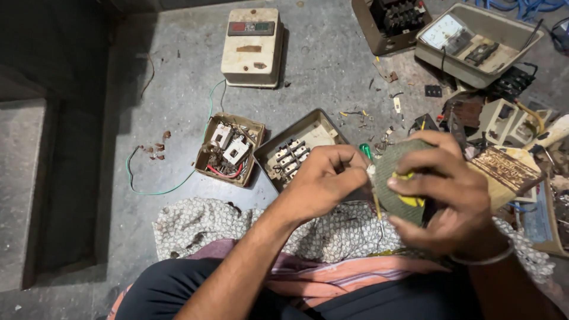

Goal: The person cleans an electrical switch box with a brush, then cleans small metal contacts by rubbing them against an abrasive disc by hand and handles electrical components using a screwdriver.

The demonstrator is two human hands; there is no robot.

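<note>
The fingers of the right hand (441,192) are curled closed around a round grey-green abrasive disc (398,178) with a yellow centre, held on edge above the lap. The fingers of the left hand (323,181) are pinched shut on a small pale part with a thin yellow wire (376,204) hanging from it, pressed against the disc's edge. A green-handled screwdriver (365,150) peeks out behind the left hand. Under both hands lies a patterned white cloth (195,222) over the knees. On the grey floor (178,106) beyond stand an open tray of switch contacts (296,148), a small box of white parts (230,149) with a green wire (154,191), and a cream starter box (252,47).
</note>
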